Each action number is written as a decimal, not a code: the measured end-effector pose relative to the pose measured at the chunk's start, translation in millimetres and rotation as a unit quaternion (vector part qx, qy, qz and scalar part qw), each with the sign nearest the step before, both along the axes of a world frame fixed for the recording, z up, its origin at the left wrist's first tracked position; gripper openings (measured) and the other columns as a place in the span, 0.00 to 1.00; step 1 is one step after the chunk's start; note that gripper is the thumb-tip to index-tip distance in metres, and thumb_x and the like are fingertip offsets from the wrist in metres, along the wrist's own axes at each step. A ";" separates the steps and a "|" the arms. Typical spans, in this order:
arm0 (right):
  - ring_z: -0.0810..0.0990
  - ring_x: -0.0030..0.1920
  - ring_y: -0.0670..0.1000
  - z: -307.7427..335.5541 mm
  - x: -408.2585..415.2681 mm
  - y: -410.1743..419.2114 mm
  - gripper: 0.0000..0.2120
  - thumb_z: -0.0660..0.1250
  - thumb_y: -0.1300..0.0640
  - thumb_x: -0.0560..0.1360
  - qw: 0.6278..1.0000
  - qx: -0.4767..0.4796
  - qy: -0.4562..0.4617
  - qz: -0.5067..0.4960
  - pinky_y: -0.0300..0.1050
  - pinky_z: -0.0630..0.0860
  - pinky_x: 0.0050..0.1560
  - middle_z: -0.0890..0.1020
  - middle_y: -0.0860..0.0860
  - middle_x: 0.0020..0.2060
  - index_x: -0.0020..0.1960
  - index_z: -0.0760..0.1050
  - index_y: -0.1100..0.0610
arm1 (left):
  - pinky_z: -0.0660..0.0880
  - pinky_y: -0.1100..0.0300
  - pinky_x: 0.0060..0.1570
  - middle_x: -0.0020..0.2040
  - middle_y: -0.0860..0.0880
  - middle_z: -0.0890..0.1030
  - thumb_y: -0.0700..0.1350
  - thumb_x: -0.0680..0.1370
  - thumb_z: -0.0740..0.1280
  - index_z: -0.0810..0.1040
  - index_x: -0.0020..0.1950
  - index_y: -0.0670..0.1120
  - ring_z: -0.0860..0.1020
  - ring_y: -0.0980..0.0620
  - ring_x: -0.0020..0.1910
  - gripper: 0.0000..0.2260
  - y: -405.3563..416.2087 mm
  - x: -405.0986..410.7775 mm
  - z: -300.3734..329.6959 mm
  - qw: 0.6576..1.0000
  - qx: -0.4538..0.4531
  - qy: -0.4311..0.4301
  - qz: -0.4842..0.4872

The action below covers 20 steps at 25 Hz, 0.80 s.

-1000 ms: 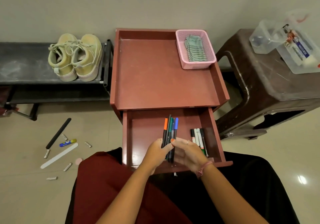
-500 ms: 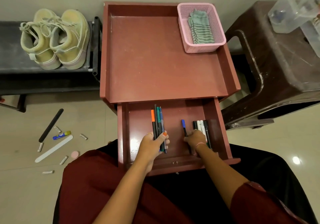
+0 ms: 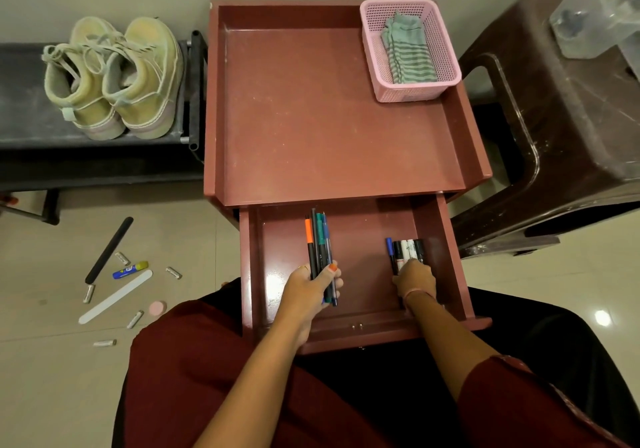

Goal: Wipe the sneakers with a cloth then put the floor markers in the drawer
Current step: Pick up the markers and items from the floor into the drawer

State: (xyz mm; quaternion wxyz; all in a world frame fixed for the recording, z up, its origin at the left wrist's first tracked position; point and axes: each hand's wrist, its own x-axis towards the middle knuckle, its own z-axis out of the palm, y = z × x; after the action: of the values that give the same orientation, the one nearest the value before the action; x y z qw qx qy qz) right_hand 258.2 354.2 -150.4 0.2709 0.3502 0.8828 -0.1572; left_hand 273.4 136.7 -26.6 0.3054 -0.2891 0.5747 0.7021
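Both forearms are bare from the wrist up past the middle. The left hand (image 3: 309, 286) has a thumbnail painted bright orange. The right hand (image 3: 414, 279) wears a thin pink band around its wrist. A dark maroon sleeve with a faint patterned edge covers the right upper arm at the lower right. A loose maroon garment drapes over the left side of the lap, and black cloth covers the lap on the right.

pink basket (image 3: 446, 77), brown stool (image 3: 568, 129), glue stick (image 3: 130, 270)
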 end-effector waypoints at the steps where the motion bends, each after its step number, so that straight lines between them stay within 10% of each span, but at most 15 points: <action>1: 0.83 0.46 0.59 1.7 -1.0 1.8 0.13 0.69 0.58 0.71 1.000 -0.014 -0.007 -0.020 0.51 0.80 0.49 0.83 0.60 0.48 0.53 0.76 0.62 | 0.79 0.51 0.54 0.46 0.46 0.83 0.43 0.80 0.65 0.78 0.51 0.46 0.81 0.50 0.45 0.03 0.1 0.3 -0.5 1.000 -0.003 -0.001 -0.003; 4: 0.81 0.33 0.52 25.3 -1.0 -15.6 0.06 0.70 0.60 0.72 0.968 -0.211 0.048 -0.130 0.45 0.81 0.38 0.82 0.58 0.39 0.44 0.77 0.63 | 0.79 0.50 0.56 0.45 0.46 0.83 0.45 0.80 0.66 0.78 0.53 0.45 0.82 0.49 0.46 0.05 0.3 1.2 -3.3 1.000 -0.003 -0.014 -0.012; 9: 0.80 0.45 0.50 84.0 11.4 -64.2 0.19 0.68 0.52 0.75 0.713 -0.662 0.004 -0.231 0.48 0.78 0.54 0.82 0.54 0.45 0.60 0.76 0.64 | 0.80 0.52 0.52 0.45 0.47 0.83 0.46 0.80 0.65 0.77 0.55 0.44 0.83 0.51 0.45 0.07 3.2 2.7 -6.5 0.999 -0.008 -0.018 -0.038; 20: 0.83 0.43 0.49 72.6 -9.9 -73.7 0.06 0.70 0.58 0.74 0.734 -0.604 0.041 -0.308 0.45 0.81 0.46 0.84 0.51 0.41 0.50 0.79 0.56 | 0.79 0.53 0.52 0.47 0.47 0.81 0.43 0.82 0.61 0.75 0.54 0.44 0.82 0.53 0.43 0.05 -1.6 2.5 -19.9 0.991 -0.111 -0.019 -0.067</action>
State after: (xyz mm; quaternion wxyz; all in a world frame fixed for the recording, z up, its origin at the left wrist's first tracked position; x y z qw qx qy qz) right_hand 248.2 280.5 -77.7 0.3259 0.3588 0.4557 -0.7466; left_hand 275.9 135.1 -46.5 0.3289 -0.2949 0.6613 0.6063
